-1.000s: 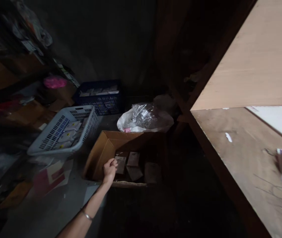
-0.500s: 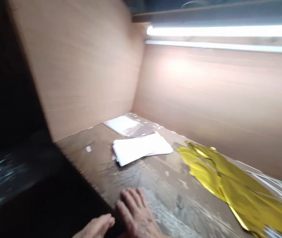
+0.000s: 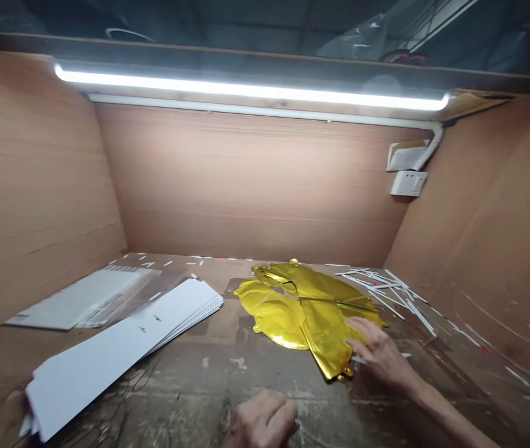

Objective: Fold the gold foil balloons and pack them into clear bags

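Shiny gold foil pieces [image 3: 325,305] lie overlapping at the middle of the worktop. My right hand [image 3: 377,351] reaches in from the right, its fingers apart and touching the foil's right edge. Near the front edge my left hand [image 3: 262,420] rests with its fingers curled in; what it holds, if anything, is hidden. A fanned stack of white cards [image 3: 120,354] lies to the left of both hands. Behind the cards is a clear plastic packet with white sheets [image 3: 88,295].
Thin white strips [image 3: 400,292] are scattered at the back right of the worktop [image 3: 190,386]. Wooden panels [image 3: 255,180] enclose the back and both sides. A lit tube [image 3: 255,92] runs above, and a white switch box [image 3: 409,183] sits at the right.
The view has swung right, bringing the strips and right panel in. My right hand has moved away from my left, onto the foil. My left hand's fingers are now curled.
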Demonstrator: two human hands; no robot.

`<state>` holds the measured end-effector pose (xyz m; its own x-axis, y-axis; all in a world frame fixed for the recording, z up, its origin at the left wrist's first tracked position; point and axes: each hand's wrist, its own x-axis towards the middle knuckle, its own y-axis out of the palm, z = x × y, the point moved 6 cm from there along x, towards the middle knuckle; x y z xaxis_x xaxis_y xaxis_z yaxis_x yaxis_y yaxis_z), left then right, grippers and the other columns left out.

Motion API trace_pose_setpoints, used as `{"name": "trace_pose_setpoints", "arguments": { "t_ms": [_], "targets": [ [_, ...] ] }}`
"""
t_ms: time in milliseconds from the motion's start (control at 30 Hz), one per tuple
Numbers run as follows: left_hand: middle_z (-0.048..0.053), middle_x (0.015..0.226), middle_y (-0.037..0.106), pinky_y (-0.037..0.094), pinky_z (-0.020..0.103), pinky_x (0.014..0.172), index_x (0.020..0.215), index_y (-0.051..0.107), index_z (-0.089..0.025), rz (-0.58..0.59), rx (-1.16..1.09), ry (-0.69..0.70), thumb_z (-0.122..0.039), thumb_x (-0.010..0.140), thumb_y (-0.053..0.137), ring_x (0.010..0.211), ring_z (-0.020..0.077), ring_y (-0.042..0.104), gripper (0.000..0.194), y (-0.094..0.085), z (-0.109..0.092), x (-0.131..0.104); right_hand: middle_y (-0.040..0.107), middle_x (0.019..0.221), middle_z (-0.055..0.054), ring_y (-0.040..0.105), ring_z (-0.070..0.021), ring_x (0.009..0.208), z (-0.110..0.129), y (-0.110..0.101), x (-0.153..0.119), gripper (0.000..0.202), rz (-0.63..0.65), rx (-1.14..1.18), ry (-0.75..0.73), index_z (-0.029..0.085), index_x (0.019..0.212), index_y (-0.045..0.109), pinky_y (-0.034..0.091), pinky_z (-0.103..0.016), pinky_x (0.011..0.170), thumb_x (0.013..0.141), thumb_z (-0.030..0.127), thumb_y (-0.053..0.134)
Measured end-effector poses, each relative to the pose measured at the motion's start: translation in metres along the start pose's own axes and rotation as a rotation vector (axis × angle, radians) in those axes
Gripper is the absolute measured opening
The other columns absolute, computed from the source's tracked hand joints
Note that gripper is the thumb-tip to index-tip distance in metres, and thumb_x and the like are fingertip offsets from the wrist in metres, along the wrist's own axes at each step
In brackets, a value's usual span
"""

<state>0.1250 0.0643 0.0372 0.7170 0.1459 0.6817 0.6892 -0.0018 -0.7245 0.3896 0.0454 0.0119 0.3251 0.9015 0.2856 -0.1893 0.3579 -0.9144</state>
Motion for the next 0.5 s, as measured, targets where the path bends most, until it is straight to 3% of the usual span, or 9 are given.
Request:
{"name": "trace_pose_setpoints", "arguments": {
  "t_ms": [67,133,200,333,400,500],
  "targets": [
    [0.006,0.066,0.059,0.048,0.025,0.058,0.075,0.054,-0.014,0.082,-0.086,-0.013,-0.011,0.079,0.037,0.063,0.0152,0.056,0.019,0.026,0.005,0.023,0.053,0.114,-0.015,0.046,-0.0235,0.107,-0.047,-0.001,0.015,0.04,-0.017,-0.022,0.133,0.008,0.109,0.053,0.034,-0.034,0.093,0.076,0.028,0.044],
    [0.011,0.086,0.061,0.048,0.032,0.073,0.086,0.055,-0.014,0.176,-0.116,-0.08,-0.015,0.08,0.038,0.085,0.0205,0.056,0.018,0.052,0.015,0.047,0.058,0.104,-0.014,0.052,-0.0234,0.097,-0.076,0.0,0.031,0.039,-0.023,-0.023,0.21,0.008,0.107,0.054,0.039,-0.032,0.085,0.076,0.029,0.042],
    [0.016,0.114,0.052,0.039,0.044,0.089,0.104,0.052,-0.013,0.286,-0.078,-0.179,-0.026,0.08,0.045,0.111,0.0285,0.042,0.028,0.077,0.029,0.068,0.061,0.096,-0.012,0.055,-0.0219,0.09,-0.092,0.001,0.046,0.036,-0.018,-0.022,0.261,0.012,0.105,0.056,0.041,-0.029,0.078,0.076,0.03,0.042],
    [0.018,0.138,0.019,0.014,0.057,0.098,0.127,0.034,-0.014,0.502,-0.031,-0.266,-0.054,0.07,0.052,0.127,0.0346,0.006,0.072,0.126,0.056,0.091,0.06,0.097,-0.01,0.053,-0.0208,0.093,-0.096,0.01,0.068,0.032,0.005,-0.033,0.273,0.014,0.099,0.059,0.037,-0.027,0.079,0.073,0.031,0.048],
    [0.018,0.14,0.011,0.005,0.057,0.098,0.131,0.026,-0.014,0.557,-0.041,-0.264,-0.061,0.068,0.046,0.127,0.0336,-0.002,0.081,0.145,0.064,0.093,0.061,0.092,-0.01,0.053,-0.0209,0.091,-0.093,0.016,0.073,0.03,0.027,-0.036,0.274,0.014,0.089,0.061,0.037,-0.026,0.076,0.073,0.037,0.048],
    [0.019,0.14,0.008,-0.002,0.059,0.097,0.133,0.023,-0.014,0.611,-0.052,-0.29,-0.063,0.072,0.036,0.127,0.0331,-0.005,0.079,0.164,0.07,0.085,0.062,0.081,-0.009,0.056,-0.0217,0.079,-0.086,0.028,0.075,0.034,0.066,-0.033,0.316,0.016,0.074,0.06,0.037,-0.027,0.064,0.069,0.048,0.05]
  ]
}}
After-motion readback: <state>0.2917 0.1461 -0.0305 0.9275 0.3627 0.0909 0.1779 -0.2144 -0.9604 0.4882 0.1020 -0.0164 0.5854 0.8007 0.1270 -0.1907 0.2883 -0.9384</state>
